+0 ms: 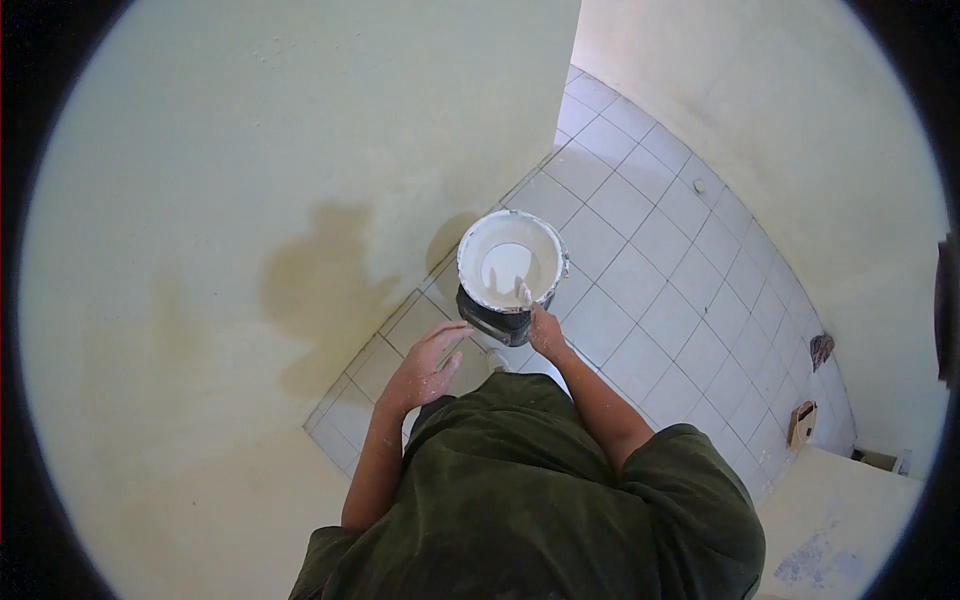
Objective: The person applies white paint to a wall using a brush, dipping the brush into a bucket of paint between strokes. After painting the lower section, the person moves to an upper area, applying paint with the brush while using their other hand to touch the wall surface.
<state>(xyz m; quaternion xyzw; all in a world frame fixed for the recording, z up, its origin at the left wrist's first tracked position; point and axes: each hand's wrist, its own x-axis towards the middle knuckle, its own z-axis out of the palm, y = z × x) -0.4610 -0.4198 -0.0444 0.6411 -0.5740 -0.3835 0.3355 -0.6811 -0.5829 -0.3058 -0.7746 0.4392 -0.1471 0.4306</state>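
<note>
A round bucket (466,262) with a paint-smeared white rim holds white liquid (503,262) and rests above a dark object (490,322). At its near right edge my right hand (546,332) is closed around the handle of a white-coated tool (524,294), whose upper part is inside the rim. My left hand (426,368), speckled with white, is just below and left of the bucket with its fingers apart and nothing in it.
Pale walls (220,120) stand at the left and right of a tiled floor (640,290). On the floor at the right lie a dark crumpled item (821,350) and a tan box-like object (802,424). A low wall (830,520) is at the lower right.
</note>
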